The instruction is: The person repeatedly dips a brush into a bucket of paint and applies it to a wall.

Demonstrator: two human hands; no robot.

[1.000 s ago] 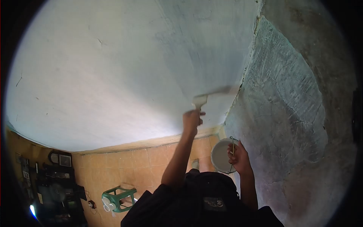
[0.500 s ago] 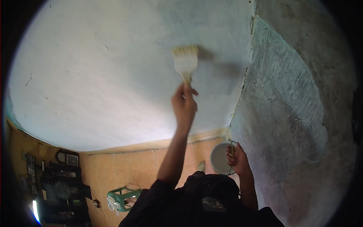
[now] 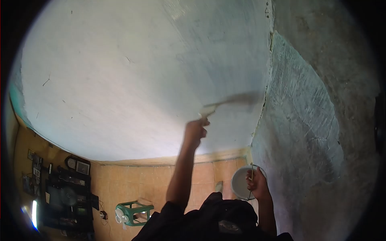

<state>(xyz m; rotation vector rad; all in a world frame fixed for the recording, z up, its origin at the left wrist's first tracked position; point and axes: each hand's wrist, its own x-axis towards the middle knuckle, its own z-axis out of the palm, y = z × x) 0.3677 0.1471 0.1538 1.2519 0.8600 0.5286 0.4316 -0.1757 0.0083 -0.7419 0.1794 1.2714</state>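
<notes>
My left hand (image 3: 194,133) is closed round the handle of a wide paintbrush (image 3: 207,110), out in front of me at the pale wall (image 3: 120,80). The brush is tilted to the right, bristles at the wall, and its shadow falls beside it. Low on the right, my right hand (image 3: 256,182) grips the wire handle of a bucket (image 3: 238,184). Whitish liquid shows inside the bucket, and part of its rim is hidden behind the hand.
A rough grey wall (image 3: 301,120) meets the pale wall at a cracked corner on the right. On the orange tiled floor (image 3: 152,180) stands a green plastic stool (image 3: 136,209). Dark shelving (image 3: 68,197) with various items is at the lower left.
My left hand has brought the paintbrush down the wall, and the brush has tipped to the right. The right hand still holds the bucket; the whole view has shifted slightly.
</notes>
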